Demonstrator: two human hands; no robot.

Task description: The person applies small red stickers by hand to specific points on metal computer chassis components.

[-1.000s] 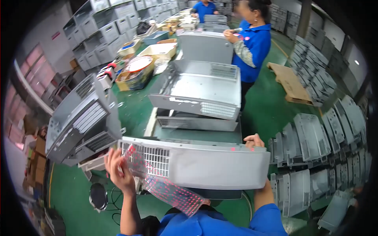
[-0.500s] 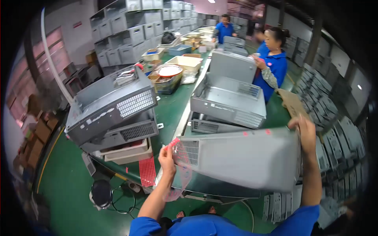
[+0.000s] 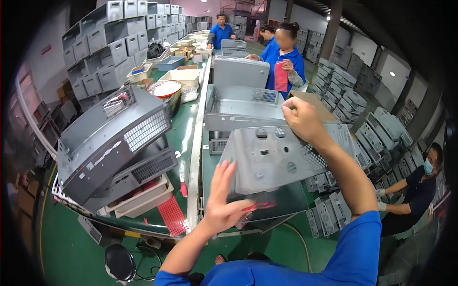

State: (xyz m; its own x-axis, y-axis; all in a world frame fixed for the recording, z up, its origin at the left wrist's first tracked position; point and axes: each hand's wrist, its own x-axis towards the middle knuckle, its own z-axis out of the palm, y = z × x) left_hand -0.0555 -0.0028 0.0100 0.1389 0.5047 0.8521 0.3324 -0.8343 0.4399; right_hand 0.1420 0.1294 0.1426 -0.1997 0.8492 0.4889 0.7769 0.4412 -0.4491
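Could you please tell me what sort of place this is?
Most likely a factory workshop that handles sheet-metal casings. A long green workbench runs down the room, tall stacks of grey casings stand to its left, and co-workers in blue shirts stand alongside it.

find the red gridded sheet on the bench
In the head view's lower left, the red gridded sheet lies between the cream trays and the left hand.

We can't really make out the reddish strip (image 3: 263,205) by our left hand (image 3: 222,202), too blurry, and our right forearm (image 3: 344,171) hides part of the grey panel (image 3: 248,164).
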